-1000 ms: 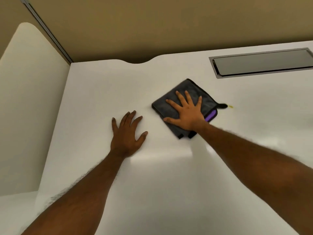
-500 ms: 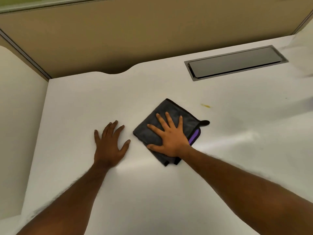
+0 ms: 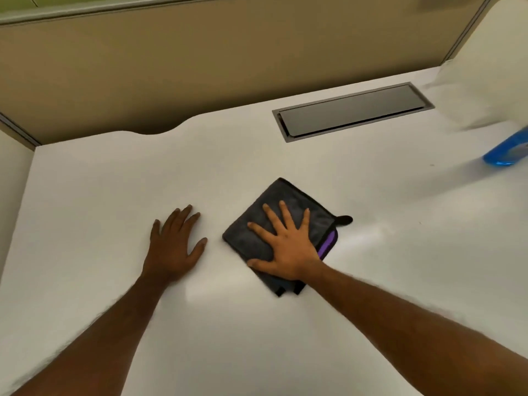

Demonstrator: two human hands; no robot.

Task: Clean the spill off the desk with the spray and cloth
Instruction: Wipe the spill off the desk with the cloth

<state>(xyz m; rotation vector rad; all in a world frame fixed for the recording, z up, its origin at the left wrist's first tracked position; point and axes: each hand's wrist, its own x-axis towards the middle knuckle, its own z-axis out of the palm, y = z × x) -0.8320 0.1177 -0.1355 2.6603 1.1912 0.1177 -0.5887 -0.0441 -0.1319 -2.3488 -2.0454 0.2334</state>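
A folded dark grey cloth (image 3: 288, 207) with a purple edge and a small black tab lies on the white desk (image 3: 114, 178). My right hand (image 3: 285, 244) presses flat on the cloth with fingers spread, not gripping it. Just left of the cloth, my left hand (image 3: 174, 244) rests palm down on the bare desk and holds nothing. A blue spray bottle (image 3: 508, 150) stands at the far right edge of the view, cut off and blurred. I see no stain on the desk around the cloth.
A dark rectangular cable hatch (image 3: 351, 111) is set into the desk behind the cloth. Tan partition panels (image 3: 200, 67) close off the back. A white side panel (image 3: 11, 178) stands at the left, and a blurred white shape (image 3: 491, 81) sits at the back right.
My right hand slid the cloth toward me and left, away from a small yellow spot that no longer shows. The view shifted right, bringing in the blue bottle. My left hand stayed put.
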